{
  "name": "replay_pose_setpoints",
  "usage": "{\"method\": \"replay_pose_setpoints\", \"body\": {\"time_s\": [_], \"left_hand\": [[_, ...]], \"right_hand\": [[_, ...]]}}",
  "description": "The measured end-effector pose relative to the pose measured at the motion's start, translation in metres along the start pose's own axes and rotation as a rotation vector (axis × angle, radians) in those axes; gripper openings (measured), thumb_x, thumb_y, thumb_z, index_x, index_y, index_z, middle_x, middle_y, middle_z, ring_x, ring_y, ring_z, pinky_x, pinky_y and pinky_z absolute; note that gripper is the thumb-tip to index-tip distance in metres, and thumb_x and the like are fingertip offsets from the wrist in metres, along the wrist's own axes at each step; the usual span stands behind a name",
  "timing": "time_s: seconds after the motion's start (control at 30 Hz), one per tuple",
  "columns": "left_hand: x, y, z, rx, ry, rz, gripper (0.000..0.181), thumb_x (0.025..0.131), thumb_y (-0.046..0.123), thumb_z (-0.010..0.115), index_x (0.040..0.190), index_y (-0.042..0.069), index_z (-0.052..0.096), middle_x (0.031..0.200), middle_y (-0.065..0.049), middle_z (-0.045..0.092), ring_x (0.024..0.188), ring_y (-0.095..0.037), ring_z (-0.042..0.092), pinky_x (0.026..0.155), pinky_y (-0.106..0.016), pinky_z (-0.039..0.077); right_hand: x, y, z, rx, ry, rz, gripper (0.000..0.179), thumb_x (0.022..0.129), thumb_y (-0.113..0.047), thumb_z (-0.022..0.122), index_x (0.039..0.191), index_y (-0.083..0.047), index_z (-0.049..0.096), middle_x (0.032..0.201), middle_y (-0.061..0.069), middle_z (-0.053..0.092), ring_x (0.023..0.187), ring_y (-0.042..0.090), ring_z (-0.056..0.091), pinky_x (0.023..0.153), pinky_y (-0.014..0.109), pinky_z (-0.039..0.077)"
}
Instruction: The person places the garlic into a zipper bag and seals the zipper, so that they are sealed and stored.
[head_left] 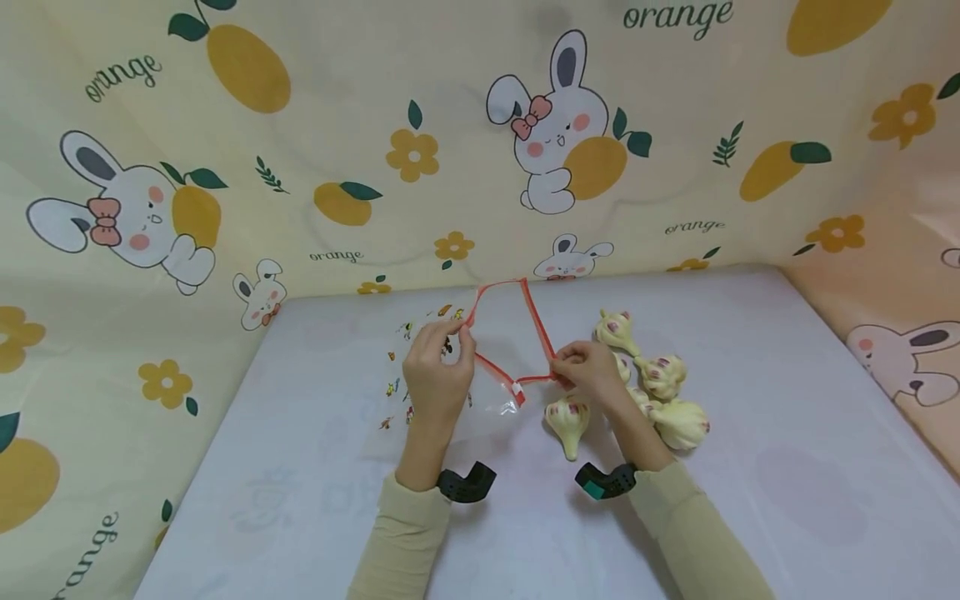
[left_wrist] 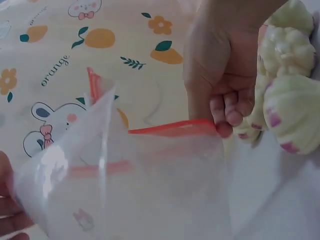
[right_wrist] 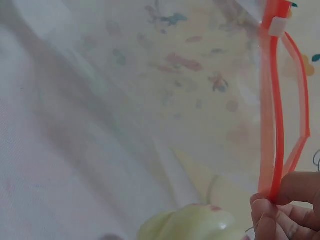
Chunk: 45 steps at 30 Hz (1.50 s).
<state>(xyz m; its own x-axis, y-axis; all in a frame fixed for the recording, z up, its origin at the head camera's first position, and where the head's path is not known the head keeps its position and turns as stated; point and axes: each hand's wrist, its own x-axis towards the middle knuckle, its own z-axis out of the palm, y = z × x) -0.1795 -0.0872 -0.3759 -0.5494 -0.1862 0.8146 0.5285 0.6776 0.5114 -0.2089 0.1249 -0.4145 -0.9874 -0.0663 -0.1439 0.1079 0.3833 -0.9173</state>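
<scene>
A clear plastic zip bag (head_left: 495, 404) with a red zip strip and small printed pictures is spread with its mouth pulled wide. My left hand (head_left: 438, 375) pinches the red rim on the left side. On the opposite side, my right hand (head_left: 588, 373) grips the red strip (right_wrist: 274, 120) between thumb and fingers. A white slider (head_left: 517, 388) sits at the near corner of the mouth. One garlic bulb (head_left: 567, 419) lies just below the right hand, and several more garlic bulbs (head_left: 681, 423) are clustered beside and partly behind that wrist.
A white cloth covers the table (head_left: 300, 500). Behind it rises a cream backdrop (head_left: 465, 100) printed with rabbits and oranges, which continues along the sides. Both wrists wear black camera mounts (head_left: 467, 483).
</scene>
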Motion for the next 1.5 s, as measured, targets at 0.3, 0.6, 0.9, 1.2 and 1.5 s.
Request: {"method": "replay_pose_setpoints", "body": {"time_s": [0.3,0.6,0.9,1.2,1.5], "left_hand": [[-0.004,-0.012,0.003,-0.105,0.041,-0.021,0.011,0.088,0.005,0.061,0.087,-0.003,0.069,0.077,-0.015,0.07,0.07,-0.023,0.065,0.065,-0.034,0.057],[-0.005,-0.014,0.005,-0.134,0.073,-0.071,0.009,0.087,0.003,0.062,0.087,-0.003,0.069,0.077,-0.016,0.071,0.068,-0.024,0.064,0.064,-0.031,0.056],[-0.006,-0.014,0.006,-0.099,0.055,-0.061,0.009,0.087,0.003,0.062,0.087,-0.003,0.069,0.076,-0.015,0.071,0.068,-0.023,0.065,0.064,-0.033,0.057],[-0.005,-0.015,0.006,-0.1,0.081,-0.03,0.01,0.087,0.003,0.061,0.086,-0.004,0.069,0.075,-0.016,0.07,0.067,-0.025,0.065,0.064,-0.034,0.058],[-0.006,-0.016,0.005,-0.109,0.085,-0.022,0.009,0.086,0.001,0.062,0.086,-0.004,0.069,0.074,-0.016,0.07,0.066,-0.025,0.065,0.063,-0.032,0.057]], "right_hand": [[-0.003,0.005,-0.002,0.042,-0.015,-0.039,0.024,0.091,-0.013,0.063,0.1,0.01,0.063,0.063,-0.01,0.065,0.058,0.004,0.06,0.06,0.018,0.055],[-0.006,0.003,0.0,0.105,-0.061,-0.084,0.027,0.093,-0.016,0.062,0.102,0.01,0.061,0.067,-0.009,0.067,0.06,0.005,0.063,0.063,0.018,0.055],[-0.009,-0.002,-0.005,-0.016,-0.044,-0.117,0.026,0.095,-0.018,0.059,0.106,0.005,0.062,0.086,0.012,0.073,0.07,0.008,0.066,0.069,0.025,0.058],[-0.018,0.006,-0.014,-0.172,-0.027,-0.263,0.023,0.094,-0.019,0.062,0.103,0.002,0.065,0.094,0.021,0.071,0.081,0.013,0.067,0.071,0.024,0.056],[-0.021,0.017,-0.023,-0.22,-0.042,-0.315,0.021,0.091,-0.018,0.066,0.102,0.0,0.066,0.098,0.016,0.072,0.085,0.005,0.064,0.074,0.016,0.052]]}}
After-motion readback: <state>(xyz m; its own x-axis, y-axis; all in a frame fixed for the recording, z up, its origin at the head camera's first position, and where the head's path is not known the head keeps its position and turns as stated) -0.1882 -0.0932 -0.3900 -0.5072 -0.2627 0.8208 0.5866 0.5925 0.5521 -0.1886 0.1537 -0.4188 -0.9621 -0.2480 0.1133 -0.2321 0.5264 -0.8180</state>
